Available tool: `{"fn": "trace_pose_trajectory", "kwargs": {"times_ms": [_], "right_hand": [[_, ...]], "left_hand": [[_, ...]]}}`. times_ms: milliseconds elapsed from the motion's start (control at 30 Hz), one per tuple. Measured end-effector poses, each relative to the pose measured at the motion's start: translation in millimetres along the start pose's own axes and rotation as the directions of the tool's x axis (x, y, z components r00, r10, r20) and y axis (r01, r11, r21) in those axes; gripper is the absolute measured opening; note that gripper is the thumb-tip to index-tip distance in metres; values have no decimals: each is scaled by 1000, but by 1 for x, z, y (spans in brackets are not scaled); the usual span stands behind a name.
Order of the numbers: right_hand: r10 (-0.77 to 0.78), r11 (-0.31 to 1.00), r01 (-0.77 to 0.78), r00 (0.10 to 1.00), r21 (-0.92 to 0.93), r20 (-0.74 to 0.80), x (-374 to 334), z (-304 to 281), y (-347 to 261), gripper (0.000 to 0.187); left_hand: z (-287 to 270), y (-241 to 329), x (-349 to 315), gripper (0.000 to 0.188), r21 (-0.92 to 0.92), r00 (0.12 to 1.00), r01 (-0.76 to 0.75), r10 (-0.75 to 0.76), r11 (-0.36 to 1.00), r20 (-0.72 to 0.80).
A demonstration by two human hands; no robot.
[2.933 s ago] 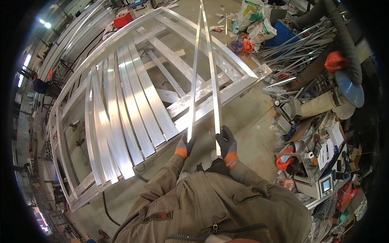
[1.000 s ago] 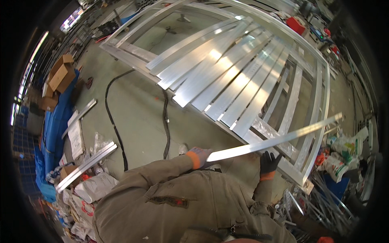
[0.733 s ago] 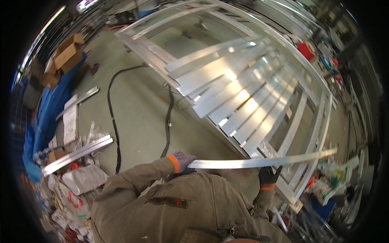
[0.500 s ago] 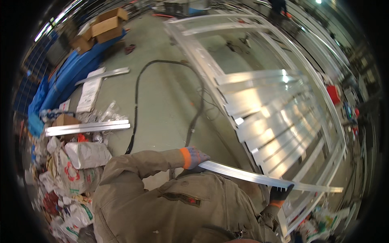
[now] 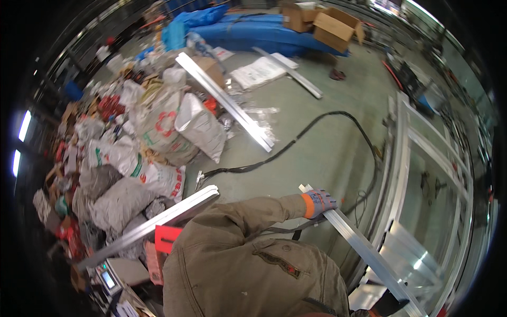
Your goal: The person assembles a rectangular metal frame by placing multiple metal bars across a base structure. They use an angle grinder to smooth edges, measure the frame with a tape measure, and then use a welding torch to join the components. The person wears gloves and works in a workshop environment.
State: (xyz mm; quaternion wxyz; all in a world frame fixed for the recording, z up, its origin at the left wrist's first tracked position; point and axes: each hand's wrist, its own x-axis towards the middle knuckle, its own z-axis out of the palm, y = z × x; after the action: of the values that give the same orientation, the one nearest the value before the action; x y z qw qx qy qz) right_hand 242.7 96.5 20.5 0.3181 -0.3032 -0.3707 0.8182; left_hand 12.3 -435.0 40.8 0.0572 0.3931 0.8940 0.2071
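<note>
- Left hand (image 5: pixel 319 204): fingers wrapped over the silvery bar (image 5: pixel 364 243) near its far end.
- Right hand (image 5: pixel 388 305): at the bar's near right part, by the lower edge; whether it grips or only supports, cannot tell.
- Change: the view has swung left; the metal frame (image 5: pixel 402 142) and its slats (image 5: pixel 417 259) now stand at right, and filled sacks (image 5: pixel 158 127) show fully at left.
- Implication: the bar remains in hand, apparently being turned, not set down.
- Loose bars (image 5: pixel 227 108) lie far left.
</note>
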Motion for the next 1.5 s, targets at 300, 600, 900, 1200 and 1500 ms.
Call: {"fn": "trace_pose_trajectory", "kwargs": {"times_ms": [300,600,900,1200,1500], "right_hand": [[241,965,-261,908,10,343,192,193,75,66],[350,936,-310,761,-167,546,225,404,204,59],[452,885,-419,661,-205,600,252,546,288,50],[373,927,-333,769,-173,519,346,719,328,80],[175,967,-229,914,110,365,459,806,356,57]], "left_hand": [[11,-80,-5,56,49,863,504,-504,862,-16],[-80,-89,135,101,-322,766,641,-610,697,204],[-107,-221,266,99,-428,729,684,-520,591,446],[-187,-415,396,96,-469,847,528,-403,708,345],[-266,-540,575,88,-392,885,374,-196,841,423]]}}
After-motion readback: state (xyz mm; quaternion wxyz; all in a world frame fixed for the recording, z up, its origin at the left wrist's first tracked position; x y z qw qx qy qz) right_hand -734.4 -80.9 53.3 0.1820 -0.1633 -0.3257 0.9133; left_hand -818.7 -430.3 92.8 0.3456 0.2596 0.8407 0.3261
